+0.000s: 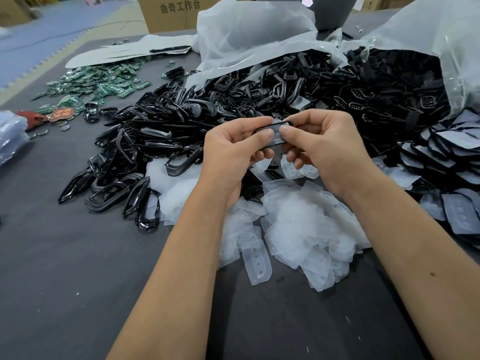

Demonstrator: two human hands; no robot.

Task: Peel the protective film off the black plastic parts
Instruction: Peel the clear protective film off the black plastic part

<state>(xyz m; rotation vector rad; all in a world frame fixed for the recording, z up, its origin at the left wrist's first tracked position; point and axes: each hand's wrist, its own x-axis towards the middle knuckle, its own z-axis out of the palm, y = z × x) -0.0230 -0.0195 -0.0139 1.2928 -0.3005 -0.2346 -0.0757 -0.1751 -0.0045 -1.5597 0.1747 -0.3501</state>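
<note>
Both hands hold one black plastic part [273,125] above the table's middle. My left hand [235,149] grips its left end, fingers curled round it. My right hand [318,141] pinches the clear protective film [277,136] on its face between thumb and fingers. A heap of loose black frames [155,141] lies to the left and behind. Film-covered black parts [446,149] are stacked at the right. A pile of translucent film pieces [293,229] lies under my wrists.
A big white plastic bag [259,35] spills black parts at the back, with a second bag [428,29] at the right. Green circuit boards [98,84] lie scattered at the back left, a pen [168,49] on paper beyond them. The dark table surface [65,268] shows bare at the front left.
</note>
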